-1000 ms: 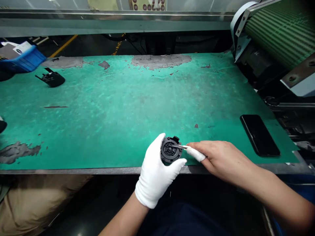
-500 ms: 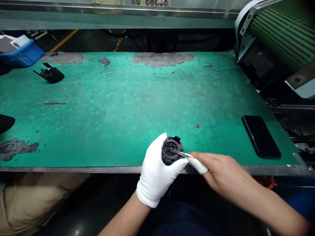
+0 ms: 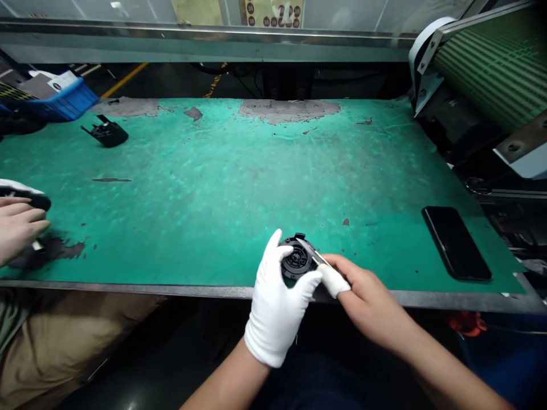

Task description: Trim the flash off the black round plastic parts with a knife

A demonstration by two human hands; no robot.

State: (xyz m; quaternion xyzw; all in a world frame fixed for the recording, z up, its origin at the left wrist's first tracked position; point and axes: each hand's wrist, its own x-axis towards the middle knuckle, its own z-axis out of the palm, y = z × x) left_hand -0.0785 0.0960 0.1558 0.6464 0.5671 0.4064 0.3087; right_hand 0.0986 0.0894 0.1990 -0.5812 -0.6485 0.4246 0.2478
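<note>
My left hand [image 3: 282,302], in a white glove, grips a round black plastic part [image 3: 296,259] above the front edge of the table. Concentric rings and small raised details show on the part's upturned face, and a tab stands out from its far rim. My right hand [image 3: 359,290] is bare apart from a white cover on the thumb. Between its thumb and fingers is a small knife [image 3: 308,249] with a pointed metal blade. The blade lies across the right side of the part, its tip near the far rim; its handle is mostly hidden.
A black phone [image 3: 457,243] lies at the right of the green tabletop [image 3: 239,188]. Far left stand a black pronged housing [image 3: 110,134] and a blue bin [image 3: 70,102]. A co-worker's hand [image 3: 19,228] works at the left edge. A green conveyor [image 3: 491,62] rises at the right.
The blade has moved from the middle of the black part to its right side and far rim. My left fingers have shifted on the part. A co-worker's hand has come in at the left.
</note>
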